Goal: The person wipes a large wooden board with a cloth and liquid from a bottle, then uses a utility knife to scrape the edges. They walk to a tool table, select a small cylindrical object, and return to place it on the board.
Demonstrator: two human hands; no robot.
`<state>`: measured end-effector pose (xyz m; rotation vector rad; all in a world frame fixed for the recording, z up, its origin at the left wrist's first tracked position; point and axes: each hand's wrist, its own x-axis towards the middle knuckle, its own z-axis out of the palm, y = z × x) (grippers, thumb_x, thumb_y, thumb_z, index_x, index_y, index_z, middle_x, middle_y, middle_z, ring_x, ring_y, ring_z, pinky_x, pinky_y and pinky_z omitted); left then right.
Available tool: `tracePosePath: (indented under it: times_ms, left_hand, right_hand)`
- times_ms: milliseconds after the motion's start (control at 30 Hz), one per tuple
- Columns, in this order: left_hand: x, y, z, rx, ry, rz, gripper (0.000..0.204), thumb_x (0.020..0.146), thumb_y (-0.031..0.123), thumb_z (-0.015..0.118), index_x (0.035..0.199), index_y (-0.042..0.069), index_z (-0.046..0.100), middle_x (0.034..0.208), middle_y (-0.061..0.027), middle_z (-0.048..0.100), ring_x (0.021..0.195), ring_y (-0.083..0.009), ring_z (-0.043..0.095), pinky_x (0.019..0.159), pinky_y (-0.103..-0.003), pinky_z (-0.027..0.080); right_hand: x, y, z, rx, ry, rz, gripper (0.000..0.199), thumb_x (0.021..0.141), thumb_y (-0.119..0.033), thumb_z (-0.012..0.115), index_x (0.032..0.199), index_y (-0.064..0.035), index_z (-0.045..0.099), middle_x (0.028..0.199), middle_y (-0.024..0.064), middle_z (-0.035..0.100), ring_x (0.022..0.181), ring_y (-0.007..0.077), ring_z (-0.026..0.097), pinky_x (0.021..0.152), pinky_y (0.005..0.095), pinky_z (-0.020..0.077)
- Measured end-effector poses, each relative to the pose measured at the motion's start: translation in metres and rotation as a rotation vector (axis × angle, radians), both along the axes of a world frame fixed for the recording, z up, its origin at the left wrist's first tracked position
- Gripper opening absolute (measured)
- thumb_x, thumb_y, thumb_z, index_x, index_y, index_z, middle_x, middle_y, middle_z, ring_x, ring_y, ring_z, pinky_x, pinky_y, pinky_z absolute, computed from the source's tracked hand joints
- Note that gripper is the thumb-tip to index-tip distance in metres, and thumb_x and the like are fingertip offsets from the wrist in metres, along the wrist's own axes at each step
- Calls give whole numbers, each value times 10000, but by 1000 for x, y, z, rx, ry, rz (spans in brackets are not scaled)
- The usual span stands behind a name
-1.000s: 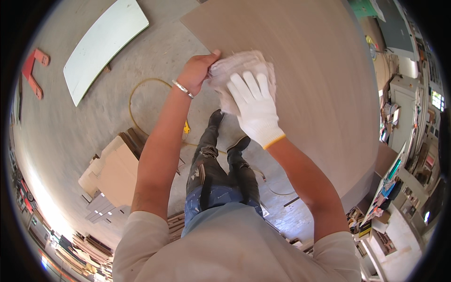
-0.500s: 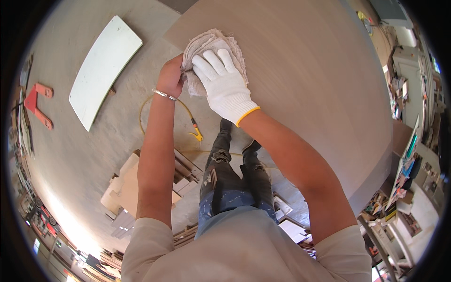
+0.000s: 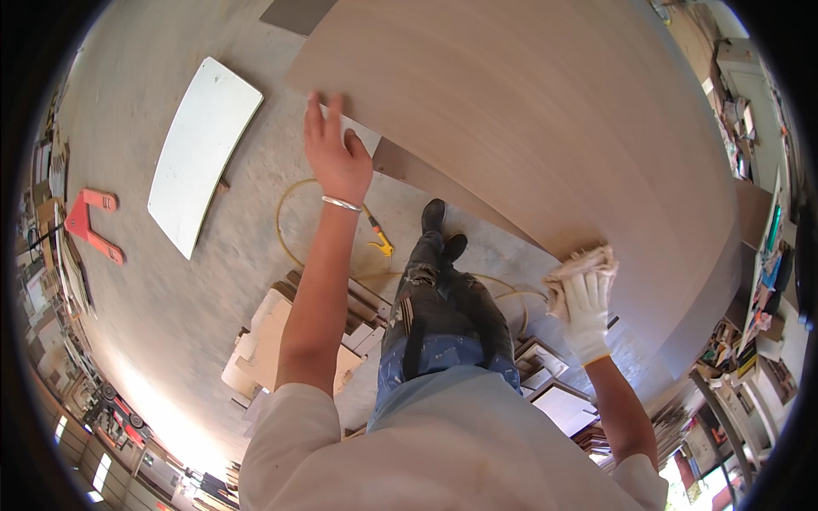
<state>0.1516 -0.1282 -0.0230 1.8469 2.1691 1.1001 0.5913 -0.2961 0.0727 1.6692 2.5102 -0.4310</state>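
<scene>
The gloved right hand (image 3: 588, 311) presses a bunched rag (image 3: 579, 268) onto the panel (image 3: 545, 119) at its near edge. The bare left hand (image 3: 335, 153) lies open at the panel's left corner. Bare concrete floor (image 3: 145, 281) spreads leftward, past a white board (image 3: 203, 153).

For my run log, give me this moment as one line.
left hand: bare, on wooden panel edge | right hand: gloved, pressing cloth on panel | floor: yellow hose
</scene>
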Motion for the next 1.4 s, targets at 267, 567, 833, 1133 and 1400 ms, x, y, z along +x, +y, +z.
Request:
tracePosePath:
  times_ms: [267,567,833,1133,1400]
  left_hand:
    - [54,-60,21,-296,342,-265,847,770,25,609,1572,127,359,1640,-166,309,1516,-414,259,1220,-578,211]
    - [-4,-12,74,-164,261,-524,524,734,-10,603,1248,79,651,1272,-127,670,1307,-365,515,1133,-536,353]
    - [-190,322,6,-115,-283,-176,613,828,160,778,1352,-21,518,1291,-186,620,1225,-329,572,1054,-437,445]
    - [-172,469,-74,-244,-460,-326,618,789,241,863,1250,-84,612,1227,-169,679,1141,-272,633,1023,-394,476]
    - [-113,393,91,-313,73,-924,555,736,108,783,1266,65,626,1181,-134,687,1125,-296,642,992,-418,486]
  right_hand:
    - [37,-67,-13,0,40,-235,661,829,-179,670,1436,13,493,1524,234,407,1432,511,293,1202,664,132]
    - [-127,5,-40,136,282,-429,749,724,-128,723,1430,-12,501,1519,239,434,1451,512,284,1194,687,103]
    - [-262,85,-46,248,232,-665,615,751,-149,710,1333,-27,553,1403,219,500,1330,496,385,1150,695,150]
    - [-422,224,23,-113,1009,-310,558,773,-134,667,1316,-51,567,1334,140,551,1301,360,461,1110,505,326]
    - [-423,113,17,-313,3009,-1559,779,879,-411,743,1498,-63,423,1487,193,487,1352,376,495,1135,526,408]
